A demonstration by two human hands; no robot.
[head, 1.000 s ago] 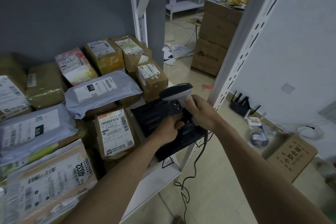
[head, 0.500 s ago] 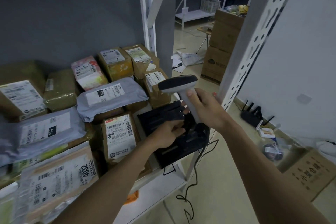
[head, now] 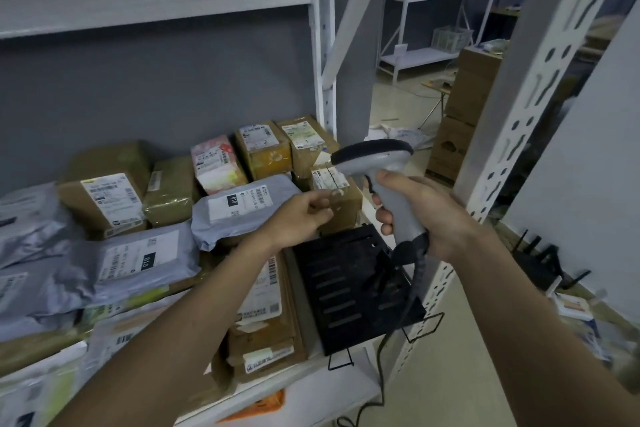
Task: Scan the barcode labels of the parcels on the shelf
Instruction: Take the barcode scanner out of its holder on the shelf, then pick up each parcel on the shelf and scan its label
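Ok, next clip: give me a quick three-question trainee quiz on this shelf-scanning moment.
1. True or false: the barcode scanner is gripped by the right hand.
2. What lies directly below the scanner on the shelf? A) black slotted stand B) grey mailer bag C) pink parcel
3. Fill in: the left hand holds ____.

Key: 1 true; 2 A; 3 nothing, its fingers loosely curled.

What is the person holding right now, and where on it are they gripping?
The right hand grips a grey barcode scanner by its handle, below the head. The left hand hangs loosely curled above the parcels and holds nothing.
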